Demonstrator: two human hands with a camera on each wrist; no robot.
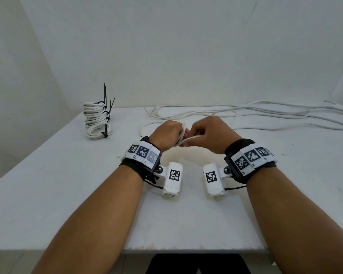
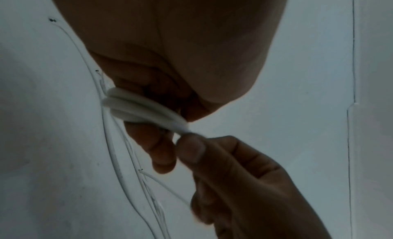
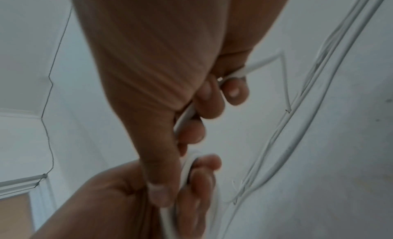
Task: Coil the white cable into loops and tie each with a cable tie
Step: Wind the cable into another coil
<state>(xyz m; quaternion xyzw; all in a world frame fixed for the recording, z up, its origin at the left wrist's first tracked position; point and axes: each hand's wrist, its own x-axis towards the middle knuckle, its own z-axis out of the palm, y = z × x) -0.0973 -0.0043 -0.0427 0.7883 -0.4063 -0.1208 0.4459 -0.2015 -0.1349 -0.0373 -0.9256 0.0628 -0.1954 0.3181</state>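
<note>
Both hands meet above the middle of the white table (image 1: 67, 184). My left hand (image 1: 167, 135) grips a small bundle of white cable loops (image 2: 140, 108); its fingers curl round them. My right hand (image 1: 208, 135) holds the same white cable (image 3: 187, 115), which runs through its curled fingers toward the loops (image 1: 183, 138). The rest of the loose white cable (image 1: 265, 113) lies in long strands across the back right of the table. No cable tie shows in either hand.
A stack of coiled white cable bundles (image 1: 96, 119) tied with black cable ties (image 1: 105, 95) stands at the back left. A loose cable end (image 1: 147, 127) curves just left of my left hand. A white wall rises behind the table.
</note>
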